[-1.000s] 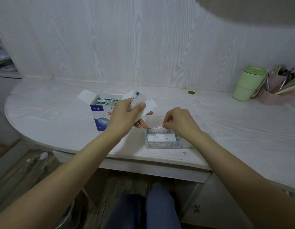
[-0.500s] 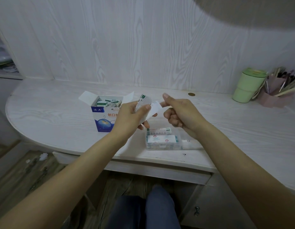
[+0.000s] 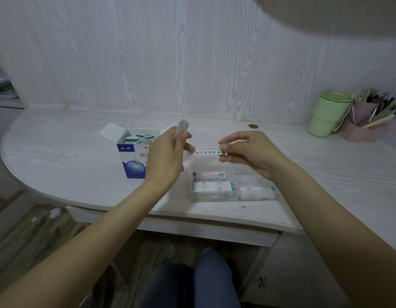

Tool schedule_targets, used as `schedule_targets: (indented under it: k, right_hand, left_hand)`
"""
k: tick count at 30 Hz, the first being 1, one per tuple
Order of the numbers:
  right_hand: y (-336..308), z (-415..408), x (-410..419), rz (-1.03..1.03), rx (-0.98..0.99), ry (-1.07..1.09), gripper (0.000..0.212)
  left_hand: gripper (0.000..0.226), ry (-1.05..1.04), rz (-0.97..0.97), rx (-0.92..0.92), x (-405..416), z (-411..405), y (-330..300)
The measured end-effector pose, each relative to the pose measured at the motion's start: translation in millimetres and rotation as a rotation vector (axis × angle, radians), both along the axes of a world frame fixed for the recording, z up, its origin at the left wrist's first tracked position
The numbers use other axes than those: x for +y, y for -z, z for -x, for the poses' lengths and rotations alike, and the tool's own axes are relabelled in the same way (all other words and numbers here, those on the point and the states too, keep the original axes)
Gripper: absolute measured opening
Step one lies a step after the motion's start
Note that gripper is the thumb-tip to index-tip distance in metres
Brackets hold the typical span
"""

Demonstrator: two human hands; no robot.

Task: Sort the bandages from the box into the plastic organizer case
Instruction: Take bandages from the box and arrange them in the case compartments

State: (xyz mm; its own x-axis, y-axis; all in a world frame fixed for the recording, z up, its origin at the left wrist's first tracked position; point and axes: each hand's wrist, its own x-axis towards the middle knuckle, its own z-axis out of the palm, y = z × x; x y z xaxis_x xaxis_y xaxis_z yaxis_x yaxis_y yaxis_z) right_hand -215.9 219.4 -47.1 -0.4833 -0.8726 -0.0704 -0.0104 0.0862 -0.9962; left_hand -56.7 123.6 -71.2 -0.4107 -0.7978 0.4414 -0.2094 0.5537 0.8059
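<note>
Right hand (image 3: 248,154) grip pinches one bandage (image 3: 209,151) by its right end, long axis left-right, above the organizer case (image 3: 214,185); left hand (image 3: 168,156) grips spare bandages (image 3: 181,128).

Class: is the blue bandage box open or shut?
Open: the bandage box has its top flaps raised, with wrapped bandages visible inside.

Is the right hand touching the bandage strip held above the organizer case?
Touching. The head view shows the right hand pinching the strip's right end between thumb and fingertips, above the organizer case.
</note>
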Motion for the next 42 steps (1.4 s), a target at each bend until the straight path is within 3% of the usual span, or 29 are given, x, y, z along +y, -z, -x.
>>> schedule_targets:
  k: [4,10,17,22,27,31,35,42]
  right_hand:
    - [11,11,-2,-0.096,0.317,0.030,0.003]
    - [24,8,-13,-0.275,0.812,-0.007,0.007]
    - [29,-5,-22,-0.396,1.044,-0.080,0.003]
    - [25,-11,-22,-0.485,1.225,-0.113,0.008]
    - [21,-11,-27,-0.509,1.281,-0.189,0.012]
    - [16,-10,-24,-0.324,1.128,-0.122,0.011]
    - [-3,-21,-10,0.026,0.411,-0.055,0.016]
    - [-5,-25,-7,0.092,0.005,-0.010,0.011]
  left_hand:
    - [0.030,-0.020,-0.002,-0.023,-4,-4,-1]
    - [0.042,0.109,-0.259,0.089,-2,-3,0]
    - [0.035,0.279,-0.245,0.044,2,-5,-1]
    - [0.027,0.356,-0.387,0.095,3,-7,-4]
    - [0.014,0.367,-0.512,0.171,1,-6,-9]
    - [0.012,0.352,-0.530,0.205,0,-8,-10]
    - [0.013,0.318,-0.460,0.168,1,-9,-10]
    - [0.017,0.429,-0.454,0.116,7,-9,-10]
